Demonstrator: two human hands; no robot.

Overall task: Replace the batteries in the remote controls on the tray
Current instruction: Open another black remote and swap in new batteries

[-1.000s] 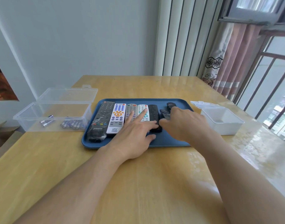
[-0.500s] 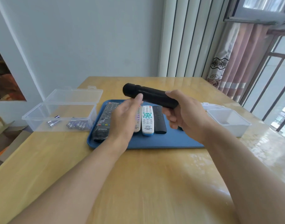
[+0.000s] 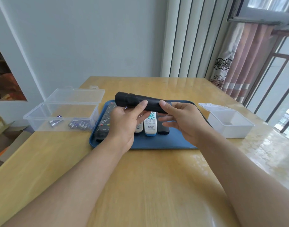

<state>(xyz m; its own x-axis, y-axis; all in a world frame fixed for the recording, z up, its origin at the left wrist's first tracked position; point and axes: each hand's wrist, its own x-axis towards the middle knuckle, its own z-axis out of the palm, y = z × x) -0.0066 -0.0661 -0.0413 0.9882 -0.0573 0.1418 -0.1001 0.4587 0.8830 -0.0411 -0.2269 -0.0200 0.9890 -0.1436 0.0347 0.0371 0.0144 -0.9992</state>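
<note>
long black plastic remote control — held above blue plastic tray | left hand: fingers curled round it, thumb on top | right hand: thumb pressed on it, fingers loosely spread below

Wooden worktop, pale wall at the far side, vertical blinds, patterned curtain far right, window railing, cardboard box at left.

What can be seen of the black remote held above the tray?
The black remote is a long, matte, plastic-looking bar with a round raised part near its left end. It lies roughly level in the air above the blue tray, held by the left hand and the right hand. No buttons show.
</note>
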